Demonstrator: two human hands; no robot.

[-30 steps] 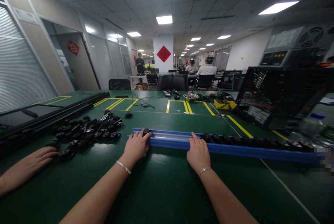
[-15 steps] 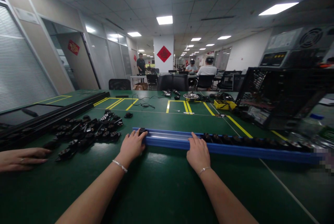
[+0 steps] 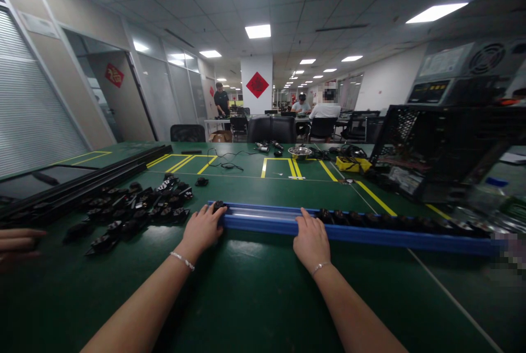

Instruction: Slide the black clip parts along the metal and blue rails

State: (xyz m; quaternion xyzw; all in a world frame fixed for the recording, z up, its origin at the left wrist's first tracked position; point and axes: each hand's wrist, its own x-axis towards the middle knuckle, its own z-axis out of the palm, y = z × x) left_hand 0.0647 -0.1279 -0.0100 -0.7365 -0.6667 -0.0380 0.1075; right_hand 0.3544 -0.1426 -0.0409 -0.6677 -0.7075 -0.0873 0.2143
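A long blue channel with a shiny floor lies across the green table. My left hand is at its left end, fingers closed around a small black part that sits in the channel. The fingers partly hide this part. Nearer the middle, my right hand grips the channel's near wall, fingertips over the rim. To the right of that hand, a row of similar black parts sits in the channel. A heap of loose black parts lies left of my left hand.
Another person's hand is blurred at the left edge. Black rails lie at the left. An open computer case stands at the right, near a bottle. A metal bowl, cables and a yellow box are at the back.
My left hand has slid slightly left along the channel with the black part. My right hand stays in place. The other person's hand has drawn back from the heap towards the left edge.
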